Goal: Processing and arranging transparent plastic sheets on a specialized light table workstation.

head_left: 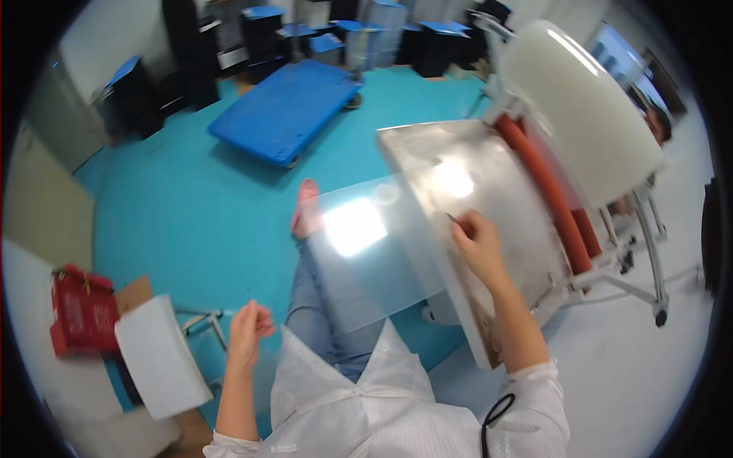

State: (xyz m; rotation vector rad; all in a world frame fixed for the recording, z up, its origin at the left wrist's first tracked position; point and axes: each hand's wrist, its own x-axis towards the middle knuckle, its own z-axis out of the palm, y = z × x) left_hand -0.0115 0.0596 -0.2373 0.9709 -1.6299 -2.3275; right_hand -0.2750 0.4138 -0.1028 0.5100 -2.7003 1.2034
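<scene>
A clear sheet (397, 263) sticks out from the left edge of the metal-topped table (504, 198), above my legs. Light glares on it, and its right border is hard to make out against the metal. Over the table's left side is my right hand (477, 244), its fingers curled and pinched at a small dark thing, too blurred to name, near the sheet. My left hand (248, 328) hangs apart from the sheet, lower left, fingers bent closed. Whether anything small is in it is hidden.
A blue flat trolley (286, 107) stands ahead on the turquoise floor. To the right are a white chair (580, 107) and a red-orange roll (546, 191) beside the table. At lower left are a white stool (160, 355) and a red case (84, 313). Black bins (263, 38) line the back.
</scene>
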